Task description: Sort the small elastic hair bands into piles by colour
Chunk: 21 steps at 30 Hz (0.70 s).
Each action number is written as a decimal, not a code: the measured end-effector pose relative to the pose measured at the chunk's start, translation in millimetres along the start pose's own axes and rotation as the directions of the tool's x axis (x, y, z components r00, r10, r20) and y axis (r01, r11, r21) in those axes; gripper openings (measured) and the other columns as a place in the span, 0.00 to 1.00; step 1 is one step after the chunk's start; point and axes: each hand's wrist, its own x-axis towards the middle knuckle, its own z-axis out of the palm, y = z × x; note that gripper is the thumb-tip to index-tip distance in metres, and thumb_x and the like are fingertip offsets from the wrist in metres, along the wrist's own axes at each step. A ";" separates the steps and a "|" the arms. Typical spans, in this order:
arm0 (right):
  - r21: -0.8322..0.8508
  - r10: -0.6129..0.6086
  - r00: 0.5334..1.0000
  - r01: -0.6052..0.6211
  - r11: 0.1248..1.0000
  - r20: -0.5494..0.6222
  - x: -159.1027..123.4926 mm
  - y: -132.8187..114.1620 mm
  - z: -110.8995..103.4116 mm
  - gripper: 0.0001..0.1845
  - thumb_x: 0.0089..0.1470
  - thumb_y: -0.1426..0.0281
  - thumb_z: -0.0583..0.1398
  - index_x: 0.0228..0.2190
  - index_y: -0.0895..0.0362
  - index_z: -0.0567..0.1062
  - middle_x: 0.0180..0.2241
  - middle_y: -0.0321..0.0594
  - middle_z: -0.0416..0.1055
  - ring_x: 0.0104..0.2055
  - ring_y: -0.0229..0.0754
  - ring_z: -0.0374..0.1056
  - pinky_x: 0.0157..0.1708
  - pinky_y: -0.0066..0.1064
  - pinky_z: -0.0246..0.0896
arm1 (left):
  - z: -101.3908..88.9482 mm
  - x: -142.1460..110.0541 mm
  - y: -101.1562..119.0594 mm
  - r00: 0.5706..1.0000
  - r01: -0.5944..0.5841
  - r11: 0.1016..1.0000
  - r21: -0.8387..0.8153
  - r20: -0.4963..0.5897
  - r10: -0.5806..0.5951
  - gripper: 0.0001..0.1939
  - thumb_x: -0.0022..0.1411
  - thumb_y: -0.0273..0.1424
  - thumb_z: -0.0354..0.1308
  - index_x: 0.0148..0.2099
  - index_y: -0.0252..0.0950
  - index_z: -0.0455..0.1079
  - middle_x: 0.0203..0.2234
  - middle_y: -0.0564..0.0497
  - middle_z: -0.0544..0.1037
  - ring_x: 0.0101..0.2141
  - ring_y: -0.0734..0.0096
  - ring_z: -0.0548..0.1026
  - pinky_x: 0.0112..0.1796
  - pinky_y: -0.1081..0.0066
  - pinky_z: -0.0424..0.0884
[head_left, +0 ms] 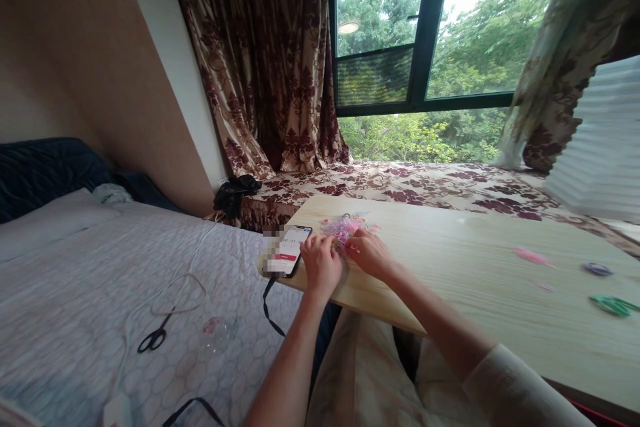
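A loose pile of thin, tangled strands or small bands [345, 225], mostly pink and purple, lies near the left end of the pale wooden table [440, 260]. My left hand [320, 263] is at its near edge, beside a phone, with the fingers curled and pressed together. From the right, my right hand [369, 252] reaches into the pile, its fingers bent down in a pinch close to the left fingertips. Something pink shows at the right fingertips. What either hand holds is too small and partly hidden to make out.
The phone [291, 252] with a lit screen lies at the table's left edge, a black strap hanging down. Small pink [533, 255], purple [597, 269] and green [614, 305] bundles lie at right. Black scissors [153, 339] and white cables [187, 280] rest on the bed [75, 300].
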 end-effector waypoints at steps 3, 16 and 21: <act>0.037 0.016 0.999 -0.015 0.999 -0.030 -1.0 6.7 -2.3 0.12 0.58 0.73 0.57 0.36 0.55 0.81 0.40 0.44 0.75 0.42 0.41 0.69 0.38 0.28 0.56 | -1.2 -0.5 1.0 1.000 0.003 1.000 0.000 0.007 -0.003 0.17 0.60 0.21 0.52 0.48 0.37 0.74 0.47 0.43 0.77 0.58 0.54 0.64 0.60 0.49 0.56; 0.175 0.070 0.997 -0.061 0.983 -0.041 -18.1 49.7 -20.0 0.12 0.54 0.74 0.56 0.30 0.57 0.82 0.35 0.43 0.77 0.32 0.38 0.71 0.33 0.26 0.61 | -1.0 -0.2 0.3 0.999 -0.054 0.999 0.009 0.010 0.054 0.16 0.60 0.22 0.52 0.47 0.39 0.74 0.45 0.44 0.77 0.57 0.56 0.64 0.58 0.50 0.56; 0.141 0.094 0.996 -0.094 0.986 0.004 -25.7 57.4 -28.0 0.13 0.52 0.75 0.56 0.32 0.56 0.82 0.35 0.42 0.78 0.32 0.38 0.71 0.34 0.26 0.61 | -2.6 -0.3 -0.1 0.998 -0.057 0.998 0.001 0.012 0.057 0.15 0.60 0.22 0.52 0.47 0.39 0.75 0.44 0.44 0.78 0.57 0.56 0.64 0.59 0.50 0.56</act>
